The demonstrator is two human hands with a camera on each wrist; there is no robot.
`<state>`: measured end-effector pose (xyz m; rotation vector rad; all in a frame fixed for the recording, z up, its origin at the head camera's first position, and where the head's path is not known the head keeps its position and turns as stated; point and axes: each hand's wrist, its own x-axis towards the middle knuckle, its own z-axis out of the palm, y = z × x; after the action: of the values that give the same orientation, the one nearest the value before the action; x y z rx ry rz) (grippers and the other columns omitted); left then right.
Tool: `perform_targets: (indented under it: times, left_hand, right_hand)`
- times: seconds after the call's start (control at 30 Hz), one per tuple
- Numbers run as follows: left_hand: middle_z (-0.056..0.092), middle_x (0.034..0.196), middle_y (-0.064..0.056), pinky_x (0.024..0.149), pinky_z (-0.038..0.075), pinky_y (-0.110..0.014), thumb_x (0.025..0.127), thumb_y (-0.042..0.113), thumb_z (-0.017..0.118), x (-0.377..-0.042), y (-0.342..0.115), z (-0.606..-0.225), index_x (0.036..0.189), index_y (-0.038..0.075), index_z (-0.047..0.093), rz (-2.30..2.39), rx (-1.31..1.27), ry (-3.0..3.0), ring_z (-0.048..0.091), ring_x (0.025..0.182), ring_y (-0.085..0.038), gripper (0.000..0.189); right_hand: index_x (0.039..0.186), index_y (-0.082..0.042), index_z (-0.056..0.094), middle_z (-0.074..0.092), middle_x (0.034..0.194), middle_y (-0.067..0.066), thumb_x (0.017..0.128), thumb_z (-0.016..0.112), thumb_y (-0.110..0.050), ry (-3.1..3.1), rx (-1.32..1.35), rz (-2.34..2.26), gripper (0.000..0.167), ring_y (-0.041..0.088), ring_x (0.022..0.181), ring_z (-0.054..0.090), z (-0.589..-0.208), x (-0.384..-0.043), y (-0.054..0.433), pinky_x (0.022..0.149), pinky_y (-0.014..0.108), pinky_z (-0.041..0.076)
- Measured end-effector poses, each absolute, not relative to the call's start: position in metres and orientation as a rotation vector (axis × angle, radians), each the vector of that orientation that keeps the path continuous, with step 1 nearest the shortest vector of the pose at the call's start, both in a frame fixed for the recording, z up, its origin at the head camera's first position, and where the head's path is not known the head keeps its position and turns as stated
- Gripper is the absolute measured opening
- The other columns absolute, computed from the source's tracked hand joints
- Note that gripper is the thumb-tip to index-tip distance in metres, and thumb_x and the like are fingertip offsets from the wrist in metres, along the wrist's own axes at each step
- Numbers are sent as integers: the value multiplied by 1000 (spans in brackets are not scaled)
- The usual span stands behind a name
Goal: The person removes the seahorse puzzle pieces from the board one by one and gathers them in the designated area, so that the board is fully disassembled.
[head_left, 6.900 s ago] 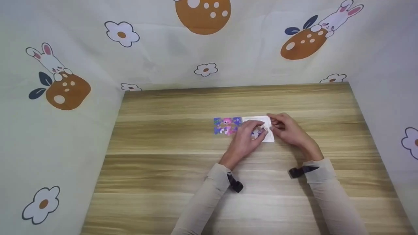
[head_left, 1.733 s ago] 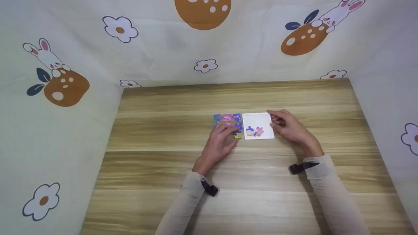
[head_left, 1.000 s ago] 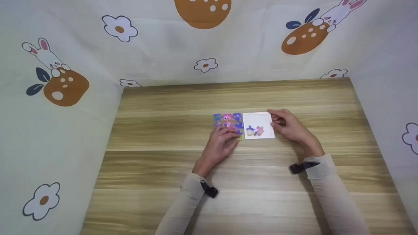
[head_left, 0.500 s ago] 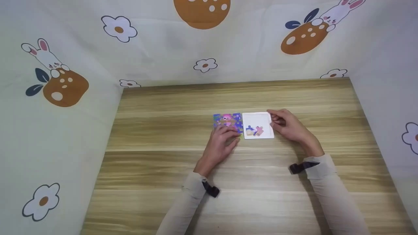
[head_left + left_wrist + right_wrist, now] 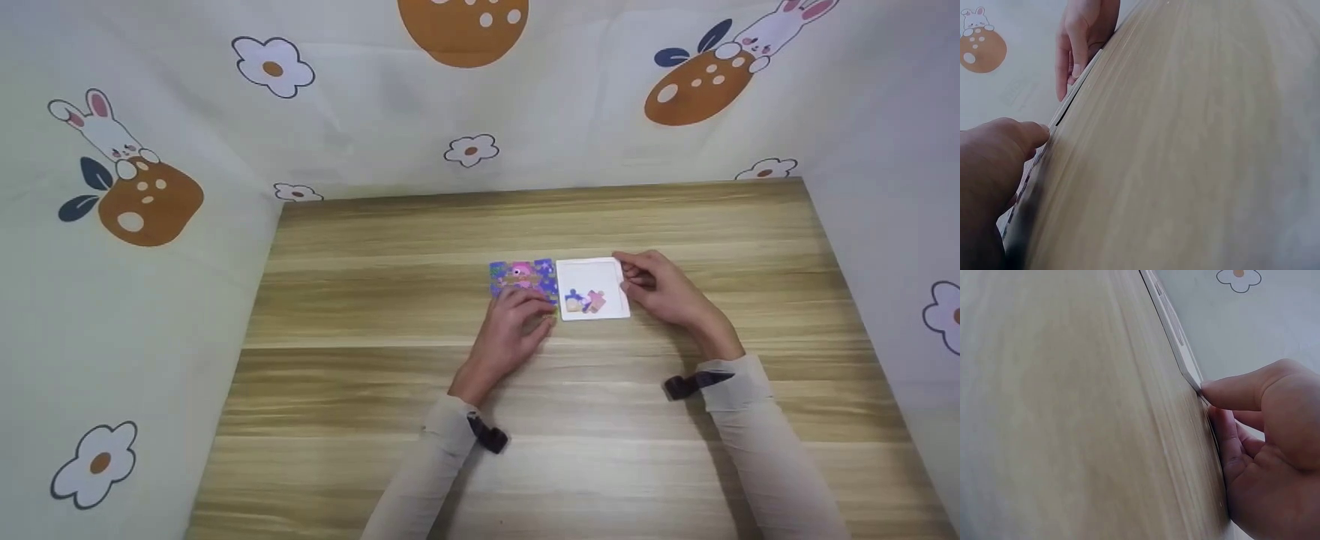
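Note:
In the head view a partly assembled jigsaw puzzle [image 5: 523,274], blue, purple and pink, lies on the table. My left hand [image 5: 510,326] covers its near part, with thumb and index finger at a yellow-green puzzle piece [image 5: 556,312] at the near right corner, mostly hidden. Directly right of the puzzle lies a shallow white tray [image 5: 592,274] with a few loose puzzle pieces [image 5: 585,301] near its front edge. My right hand [image 5: 664,289] holds this tray by its right side, index finger at the far corner. The right wrist view shows the thumb [image 5: 1233,391] against the tray's corner.
The wood-grain table [image 5: 360,390] extends around both hands. Pale fabric walls [image 5: 375,112] printed with bunnies and flowers rise at its back and sides. Each sleeve carries a black wrist camera, one on the left [image 5: 489,435] and one on the right [image 5: 686,386].
Earlier my left hand was over the tray; it has moved left to the puzzle, bringing the yellow-green piece to the near right corner. Lately it shifts only slightly. The right hand stays put.

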<state>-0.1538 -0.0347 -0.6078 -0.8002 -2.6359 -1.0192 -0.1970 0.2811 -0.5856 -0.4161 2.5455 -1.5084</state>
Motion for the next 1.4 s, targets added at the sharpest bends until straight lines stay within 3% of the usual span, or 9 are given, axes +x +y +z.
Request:
perform_targets:
  times: [0.3,0.7,0.9,0.97,1.07,1.17,1.3,1.4]
  left_hand:
    - [80,120,4,126,42,-43,98,24,81,-160,-11,-598,116,19,82,-1004,-881,-2591,65,125,-20,19]
    - [79,120,6,115,48,-38,99,25,79,-177,13,-588,119,19,80,-955,-991,-2608,64,120,-18,21]
    - [77,128,5,121,45,-40,100,30,77,-184,13,-578,127,20,77,-888,-1074,-2728,61,127,-18,29]
    - [77,131,3,122,44,-41,101,31,76,-186,12,-575,130,20,76,-853,-1112,-2769,61,130,-18,31]
    - [75,136,2,125,42,-43,102,31,74,-188,12,-574,135,19,74,-807,-1158,-2812,60,135,-20,34]
    - [74,139,2,126,42,-44,104,31,73,-190,13,-575,137,19,73,-783,-1183,-2834,60,140,-22,36]
    - [75,140,3,125,44,-43,105,32,71,-192,15,-575,136,19,74,-755,-1205,-2843,60,140,-22,34]
    - [76,137,4,123,46,-41,107,32,69,-193,16,-574,134,18,75,-745,-1215,-2837,61,138,-20,31]
  right_hand:
    - [151,8,56,57,125,29,98,67,11,2556,-413,-1508,54,33,114,59,-587,-197,280,99,9,53]
    - [152,8,55,56,127,28,100,66,9,2560,-410,-1497,54,34,116,59,-587,-198,280,100,8,51]
    - [152,12,52,58,131,33,98,67,11,2538,-380,-1602,56,43,118,63,-583,-196,282,98,8,54]
    - [151,11,53,59,133,32,98,68,10,2544,-375,-1604,56,45,120,65,-580,-195,282,101,13,57]
    - [149,8,58,59,140,29,97,72,6,2605,-406,-1547,53,46,127,65,-577,-195,281,110,33,58]
    - [147,2,61,57,151,24,97,76,0,2678,-462,-1435,53,44,140,59,-574,-195,280,123,52,48]
    - [150,-3,61,53,161,20,97,78,-6,2703,-551,-1265,56,43,153,46,-573,-196,279,131,60,32]
    - [151,-1,60,52,163,22,99,76,-6,2691,-616,-1184,55,45,155,43,-575,-197,279,132,62,28]
